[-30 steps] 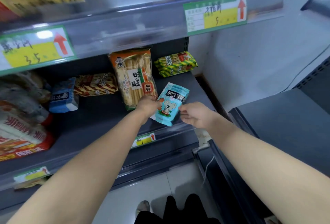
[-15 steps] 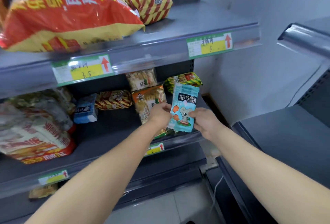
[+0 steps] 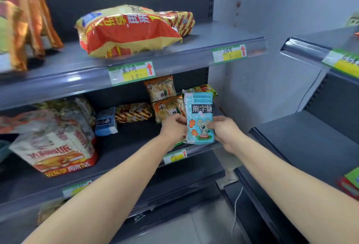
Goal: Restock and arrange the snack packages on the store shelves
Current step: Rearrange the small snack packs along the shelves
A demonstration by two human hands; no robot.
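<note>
Left grip (image 3: pixel 174 129) and right grip (image 3: pixel 225 133) both grasp the blue packet (image 3: pixel 200 111), one on each side edge, with fingers curled round it. The packet stands upright between the grips, print toward the camera, over the front edge of the middle shelf (image 3: pixel 126 140). An orange cracker pack (image 3: pixel 168 107) lies just behind the left grip. A green pack (image 3: pixel 204 88) lies behind the packet top. A price tag (image 3: pixel 174 156) sits below the grips. Well above the left grip, a red bag (image 3: pixel 126 31) rests on the upper shelf (image 3: pixel 213 35).
</note>
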